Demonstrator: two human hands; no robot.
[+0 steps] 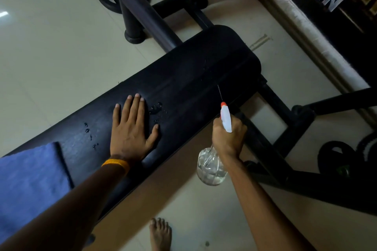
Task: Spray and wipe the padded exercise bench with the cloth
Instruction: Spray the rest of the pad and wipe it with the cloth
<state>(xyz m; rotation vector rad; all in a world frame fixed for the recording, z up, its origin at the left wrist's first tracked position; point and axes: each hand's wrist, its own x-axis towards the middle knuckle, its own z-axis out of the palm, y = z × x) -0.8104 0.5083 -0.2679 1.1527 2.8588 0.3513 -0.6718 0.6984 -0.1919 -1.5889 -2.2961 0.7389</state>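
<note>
The right hand [228, 138] is wrapped tight around the neck of a spray bottle [214, 161], its orange-tipped nozzle [223, 105] aimed up and away at the far end of the padded bench [193, 79]. The bottle's clear round body hangs below the fist, partly filled with clear liquid (the exact level is hard to read). The left hand [132, 130] lies flat and open on the pad, fingers spread, gripping nothing. The bench's long axis runs from lower left to upper right. Droplets [156, 107] sit just beside the fingertips, with more [89, 134] toward the blue cloth [28, 185], which lies on the bench's near end.
</note>
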